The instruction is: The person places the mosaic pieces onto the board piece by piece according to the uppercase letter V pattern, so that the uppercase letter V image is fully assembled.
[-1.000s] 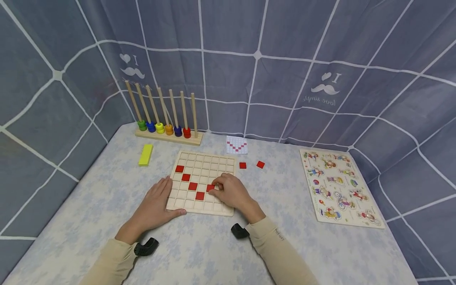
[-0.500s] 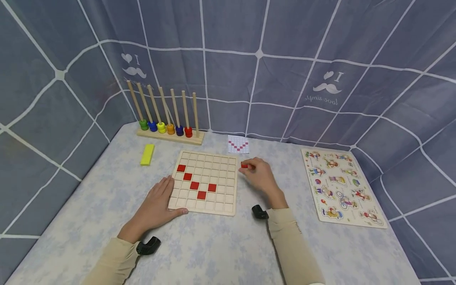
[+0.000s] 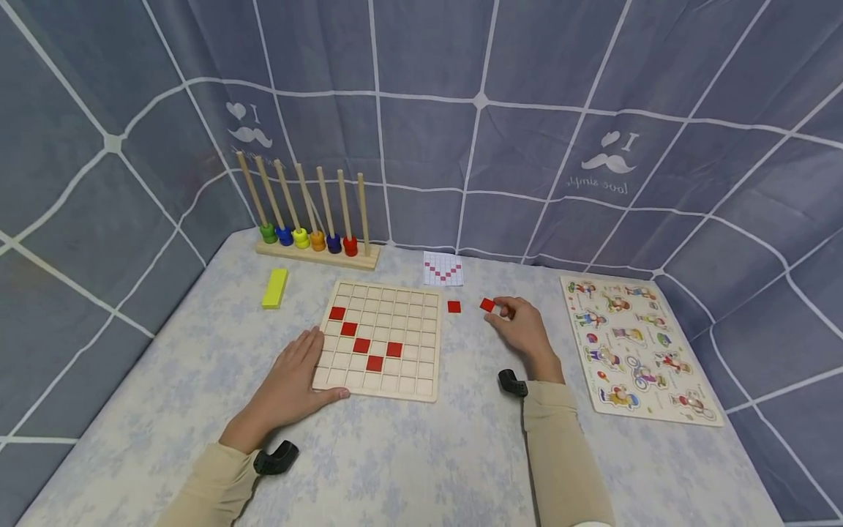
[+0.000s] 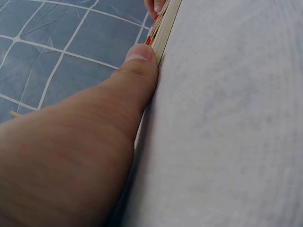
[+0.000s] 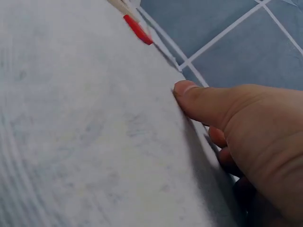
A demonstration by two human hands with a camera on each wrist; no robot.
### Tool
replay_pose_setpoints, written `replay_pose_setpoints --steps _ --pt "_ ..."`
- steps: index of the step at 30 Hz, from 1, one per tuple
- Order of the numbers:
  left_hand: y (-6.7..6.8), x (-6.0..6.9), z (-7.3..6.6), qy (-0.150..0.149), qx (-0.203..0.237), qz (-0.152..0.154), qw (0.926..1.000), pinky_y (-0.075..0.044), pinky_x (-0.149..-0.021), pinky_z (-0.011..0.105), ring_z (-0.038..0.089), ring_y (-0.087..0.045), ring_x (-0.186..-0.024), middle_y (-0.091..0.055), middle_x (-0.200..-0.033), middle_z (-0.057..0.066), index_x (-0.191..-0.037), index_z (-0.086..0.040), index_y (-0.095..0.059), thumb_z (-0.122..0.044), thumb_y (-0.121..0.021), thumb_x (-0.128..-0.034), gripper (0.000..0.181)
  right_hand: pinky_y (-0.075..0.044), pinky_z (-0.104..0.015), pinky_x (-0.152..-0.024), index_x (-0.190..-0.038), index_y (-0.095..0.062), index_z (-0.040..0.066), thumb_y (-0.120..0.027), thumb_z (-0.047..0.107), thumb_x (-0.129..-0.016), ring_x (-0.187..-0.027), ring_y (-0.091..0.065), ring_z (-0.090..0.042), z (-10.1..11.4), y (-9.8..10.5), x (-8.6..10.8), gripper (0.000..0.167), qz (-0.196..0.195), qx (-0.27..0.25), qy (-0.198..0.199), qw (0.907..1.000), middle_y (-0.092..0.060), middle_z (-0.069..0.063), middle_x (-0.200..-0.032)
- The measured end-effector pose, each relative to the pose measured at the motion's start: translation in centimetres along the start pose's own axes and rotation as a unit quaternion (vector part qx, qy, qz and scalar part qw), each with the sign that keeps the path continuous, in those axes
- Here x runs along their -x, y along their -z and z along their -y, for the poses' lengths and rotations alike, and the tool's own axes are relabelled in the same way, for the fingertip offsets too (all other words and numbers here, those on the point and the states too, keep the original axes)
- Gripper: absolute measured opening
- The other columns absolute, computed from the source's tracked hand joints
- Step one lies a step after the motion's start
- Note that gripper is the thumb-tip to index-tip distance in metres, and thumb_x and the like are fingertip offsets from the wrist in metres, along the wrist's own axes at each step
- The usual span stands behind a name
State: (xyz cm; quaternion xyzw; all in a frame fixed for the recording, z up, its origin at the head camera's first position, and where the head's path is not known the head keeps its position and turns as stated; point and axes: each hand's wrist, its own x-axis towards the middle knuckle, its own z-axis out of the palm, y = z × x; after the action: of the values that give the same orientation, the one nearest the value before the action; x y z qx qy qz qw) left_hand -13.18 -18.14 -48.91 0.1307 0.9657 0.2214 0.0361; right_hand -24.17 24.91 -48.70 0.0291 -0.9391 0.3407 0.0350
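A wooden grid board (image 3: 402,315) lies on the table, with several red square tiles (image 3: 361,345) in its cells. My left hand (image 3: 290,391) rests against it, fingers along the left side and thumb at the lower left edge. In the left wrist view that thumb (image 4: 137,61) lies at the board's edge. To the right of the board, my right hand (image 3: 523,328) is at a loose red tile (image 3: 486,304), index finger and thumb at its right and lower edges. The tile lies flat. Another loose tile (image 3: 454,307) lies nearer the board, also seen in the right wrist view.
A small card (image 3: 443,269) printed with a red V pattern lies behind the board. A peg stand (image 3: 316,255) with coloured rings and a yellow block (image 3: 274,288) are at the left. A picture puzzle board (image 3: 639,351) lies at the right. A grey curtain hangs behind the table.
My right hand has gone from the red tile on the board, past the nearer loose tile, to the farther loose one. The tile it left stays on the board. My left hand has stayed in place.
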Motion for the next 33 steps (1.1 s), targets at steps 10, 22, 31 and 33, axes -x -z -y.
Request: replay_pose_setpoints --steps 10,22,31,33 --pt "0.0 0.1 -0.2 -0.003 0.000 0.006 1.0000 -0.018 -0.123 0.066 0.047 -0.015 -0.156 -0.016 -0.169 0.027 -0.160 0.007 -0.017 -0.070 -0.070 -0.0820 0.123 -0.044 -0.035 -0.075 -0.120 -0.072 0.002 -0.069 0.027 -0.096 -0.076 -0.051 -0.021 0.2 -0.5 0.3 0.034 -0.035 0.036 -0.008 0.9987 -0.060 -0.005 -0.085" --pt "0.2 -0.2 -0.2 0.000 0.001 0.001 1.0000 -0.018 -0.123 0.066 0.047 -0.014 -0.156 -0.015 -0.169 0.026 -0.161 0.007 -0.016 -0.071 -0.070 -0.0816 0.123 -0.045 -0.032 -0.079 -0.111 -0.073 0.003 -0.072 0.024 -0.093 -0.078 -0.053 -0.018 1.5 -0.5 0.7 0.028 -0.030 -0.052 0.018 0.9981 -0.060 -0.003 -0.081" --pt "0.3 -0.2 -0.1 -0.004 0.001 0.001 1.0000 -0.017 -0.123 0.067 0.047 -0.014 -0.156 -0.015 -0.169 0.026 -0.161 0.007 -0.016 -0.071 -0.070 -0.0819 0.123 -0.045 -0.034 -0.078 -0.112 -0.074 0.009 -0.071 0.028 -0.093 -0.083 -0.051 -0.019 4.2 -1.3 1.7 0.027 0.005 -0.041 0.049 0.9979 -0.057 -0.002 -0.087" --pt "0.2 -0.2 0.0 -0.005 0.001 0.001 1.0000 -0.017 -0.123 0.066 0.047 -0.014 -0.156 -0.015 -0.169 0.026 -0.161 0.007 -0.016 -0.071 -0.070 -0.0817 0.123 -0.044 -0.034 -0.078 -0.111 -0.074 0.008 -0.072 0.025 -0.092 -0.082 -0.050 -0.018 4.9 -1.6 1.9 0.025 0.014 -0.037 0.070 0.9968 -0.057 -0.002 -0.086"
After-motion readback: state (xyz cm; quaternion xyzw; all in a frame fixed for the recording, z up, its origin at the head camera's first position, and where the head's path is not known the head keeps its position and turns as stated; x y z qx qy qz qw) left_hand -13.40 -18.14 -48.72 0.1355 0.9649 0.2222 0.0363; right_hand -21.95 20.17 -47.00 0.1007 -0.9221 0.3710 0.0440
